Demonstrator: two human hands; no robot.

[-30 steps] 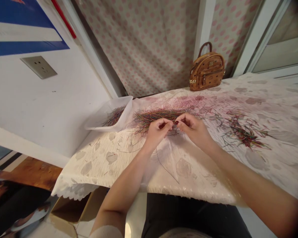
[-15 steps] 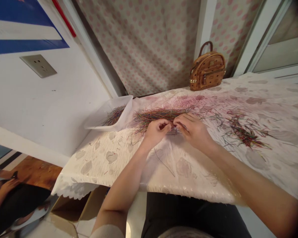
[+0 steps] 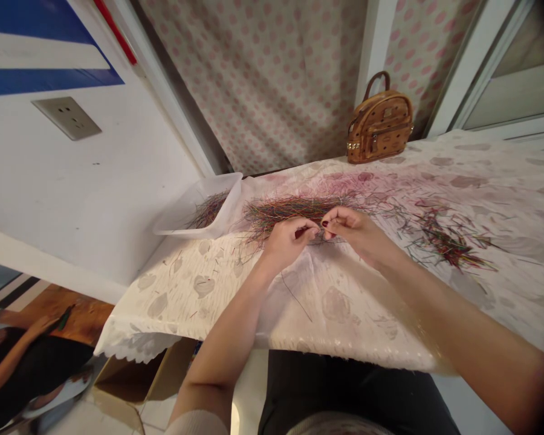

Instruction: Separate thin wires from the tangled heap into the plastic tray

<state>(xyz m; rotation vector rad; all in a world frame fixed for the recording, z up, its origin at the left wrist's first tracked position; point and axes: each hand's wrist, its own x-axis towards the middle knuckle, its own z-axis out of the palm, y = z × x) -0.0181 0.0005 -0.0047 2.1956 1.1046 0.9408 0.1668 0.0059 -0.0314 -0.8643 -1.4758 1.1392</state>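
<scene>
Thin multicoloured wires (image 3: 290, 208) lie in a tangled heap, a few pinched by the left fingers (image 3: 297, 228) and right fingers (image 3: 338, 219).

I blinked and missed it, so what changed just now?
The right hand drew back a little from the left hand, its fingers curling into a pinch above the coloured wires. The left hand barely moved, still pinching at the wires. The plastic tray and brown backpack stayed put.

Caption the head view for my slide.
Left hand, right hand pinch thin multicoloured wires on white patterned cloth.
</scene>
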